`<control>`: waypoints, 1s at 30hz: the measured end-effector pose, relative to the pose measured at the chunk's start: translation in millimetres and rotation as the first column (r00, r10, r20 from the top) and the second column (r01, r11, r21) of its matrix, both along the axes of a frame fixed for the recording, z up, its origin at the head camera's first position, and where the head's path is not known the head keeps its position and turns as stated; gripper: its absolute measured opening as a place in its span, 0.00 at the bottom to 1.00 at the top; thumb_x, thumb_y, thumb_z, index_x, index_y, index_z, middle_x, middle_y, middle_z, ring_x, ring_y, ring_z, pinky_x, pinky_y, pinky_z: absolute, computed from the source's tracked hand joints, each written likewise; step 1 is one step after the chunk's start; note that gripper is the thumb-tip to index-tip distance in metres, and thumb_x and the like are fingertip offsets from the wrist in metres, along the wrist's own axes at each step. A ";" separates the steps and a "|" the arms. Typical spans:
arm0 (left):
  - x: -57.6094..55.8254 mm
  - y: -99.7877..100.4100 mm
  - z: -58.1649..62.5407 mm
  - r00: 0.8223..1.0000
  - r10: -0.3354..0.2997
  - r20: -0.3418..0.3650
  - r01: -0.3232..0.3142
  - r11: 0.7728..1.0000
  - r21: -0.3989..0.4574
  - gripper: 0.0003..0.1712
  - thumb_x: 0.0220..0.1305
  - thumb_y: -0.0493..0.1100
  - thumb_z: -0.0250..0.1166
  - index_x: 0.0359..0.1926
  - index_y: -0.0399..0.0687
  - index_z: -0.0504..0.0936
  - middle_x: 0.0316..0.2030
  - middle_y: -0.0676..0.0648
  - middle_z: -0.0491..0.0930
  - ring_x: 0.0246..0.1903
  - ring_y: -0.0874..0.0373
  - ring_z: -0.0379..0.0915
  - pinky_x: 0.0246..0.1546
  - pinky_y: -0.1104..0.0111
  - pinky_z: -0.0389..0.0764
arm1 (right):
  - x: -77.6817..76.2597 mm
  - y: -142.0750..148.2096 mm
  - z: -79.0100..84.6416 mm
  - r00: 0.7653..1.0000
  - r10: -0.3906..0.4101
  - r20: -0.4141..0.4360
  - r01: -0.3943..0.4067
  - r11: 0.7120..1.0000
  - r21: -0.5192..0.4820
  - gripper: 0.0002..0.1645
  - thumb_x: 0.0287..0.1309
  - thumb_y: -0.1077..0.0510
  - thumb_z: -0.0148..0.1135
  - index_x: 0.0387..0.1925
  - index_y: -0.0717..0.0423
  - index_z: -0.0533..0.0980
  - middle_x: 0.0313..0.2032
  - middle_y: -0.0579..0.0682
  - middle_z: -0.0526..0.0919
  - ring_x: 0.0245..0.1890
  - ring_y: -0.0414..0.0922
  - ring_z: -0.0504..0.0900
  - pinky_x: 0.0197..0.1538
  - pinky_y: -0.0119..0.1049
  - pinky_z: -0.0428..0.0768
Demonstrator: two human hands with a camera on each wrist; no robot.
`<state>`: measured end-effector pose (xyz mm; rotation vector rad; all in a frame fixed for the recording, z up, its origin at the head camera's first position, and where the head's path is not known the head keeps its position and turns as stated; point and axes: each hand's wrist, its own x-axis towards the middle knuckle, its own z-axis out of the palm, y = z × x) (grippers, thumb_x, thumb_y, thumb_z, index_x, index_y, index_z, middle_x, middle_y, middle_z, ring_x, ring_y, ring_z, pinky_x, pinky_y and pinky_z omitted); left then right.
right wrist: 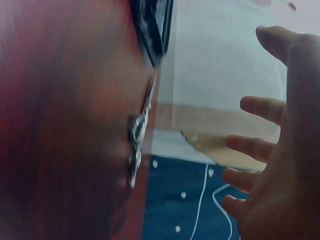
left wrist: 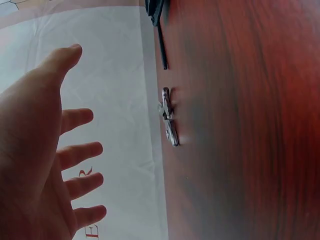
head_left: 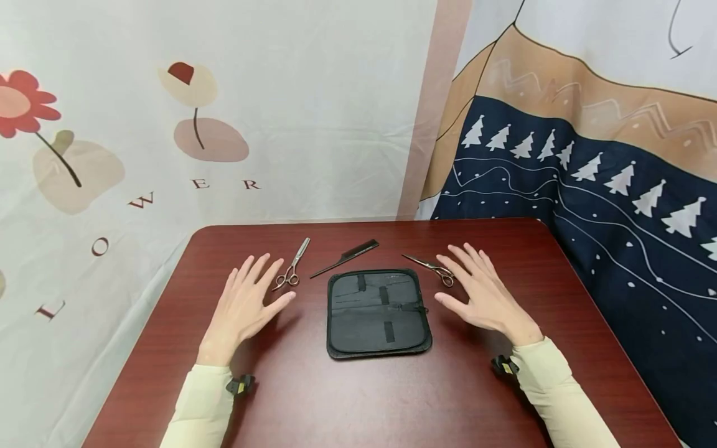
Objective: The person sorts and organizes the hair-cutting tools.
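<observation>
With fingers spread and nothing in it, my left hand (head_left: pixel 244 310) hovers over the left of the table, nearest the thinning scissors (head_left: pixel 292 266), whose handles point toward me. My right hand (head_left: pixel 484 291), also spread and holding nothing, is above the right side, its fingers partly over the handles of a pair of hair scissors (head_left: pixel 431 269). Between the hands lies a black case (head_left: pixel 358 317), flat, with small straps on its face. Behind it a black tail comb (head_left: pixel 353 254) lies at a slant. Both wrist views show the scissors apart from the fingers.
The reddish-brown table (head_left: pixel 381 404) has rounded far corners. Behind it hang a white flower-printed cloth (head_left: pixel 325 124) and, at right, a navy cloth with white trees (head_left: pixel 633 249). Each wrist carries a small black camera (head_left: pixel 241 384).
</observation>
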<state>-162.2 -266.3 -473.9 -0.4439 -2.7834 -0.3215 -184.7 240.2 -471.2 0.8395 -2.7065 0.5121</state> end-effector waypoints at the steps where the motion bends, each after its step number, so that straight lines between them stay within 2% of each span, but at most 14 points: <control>1: 0.7 0.8 0.5 1.000 -0.001 0.005 0.001 1.000 -0.004 0.47 0.64 0.72 0.61 0.75 0.50 0.71 0.72 0.38 0.65 0.73 0.38 0.50 0.68 0.35 0.54 | 2.6 -1.9 -0.9 1.000 0.016 0.003 -0.016 1.000 -0.002 0.48 0.60 0.30 0.64 0.77 0.46 0.67 0.76 0.57 0.60 0.77 0.56 0.46 0.74 0.64 0.46; 5: 2.5 2.6 1.3 1.000 -0.002 0.025 0.003 1.000 -0.015 0.47 0.65 0.72 0.61 0.74 0.48 0.72 0.72 0.37 0.66 0.72 0.37 0.52 0.68 0.35 0.55 | 13.3 -9.9 -4.7 0.996 0.083 0.020 -0.083 0.997 -0.003 0.48 0.61 0.31 0.64 0.76 0.48 0.67 0.76 0.55 0.60 0.77 0.55 0.46 0.73 0.65 0.50; 11: 1.6 2.6 -4.6 0.999 -0.002 0.047 0.002 1.000 -0.010 0.46 0.66 0.71 0.60 0.74 0.46 0.72 0.71 0.36 0.66 0.72 0.37 0.53 0.67 0.35 0.56 | 29.6 -21.7 -9.1 0.983 0.170 0.064 -0.171 0.985 0.007 0.47 0.63 0.31 0.62 0.76 0.47 0.67 0.78 0.49 0.56 0.78 0.54 0.44 0.73 0.66 0.50; 19: -3.2 8.2 -11.3 0.998 -0.010 0.064 0.009 1.000 0.015 0.44 0.68 0.69 0.60 0.72 0.43 0.74 0.70 0.35 0.68 0.70 0.36 0.56 0.65 0.35 0.60 | 43.6 -32.4 -17.2 0.962 0.244 0.121 -0.250 0.967 0.044 0.41 0.70 0.33 0.56 0.76 0.48 0.68 0.76 0.55 0.61 0.78 0.55 0.44 0.73 0.66 0.52; 25: -9.5 13.8 -13.7 0.999 -0.020 0.036 0.018 0.999 0.036 0.39 0.68 0.64 0.63 0.68 0.41 0.76 0.67 0.34 0.70 0.67 0.36 0.62 0.62 0.38 0.67 | 48.7 -37.9 -23.8 0.956 0.270 0.113 -0.277 0.959 0.053 0.37 0.71 0.37 0.58 0.73 0.50 0.71 0.74 0.57 0.65 0.76 0.57 0.50 0.72 0.66 0.56; 30: -14.2 19.6 -14.5 1.000 0.009 0.028 -0.010 0.999 0.049 0.38 0.68 0.64 0.64 0.67 0.43 0.77 0.65 0.35 0.72 0.62 0.36 0.67 0.56 0.38 0.72 | 50.9 -39.3 -27.0 0.955 0.285 0.086 -0.291 0.955 0.065 0.35 0.70 0.41 0.61 0.71 0.53 0.74 0.73 0.57 0.67 0.73 0.62 0.58 0.71 0.65 0.60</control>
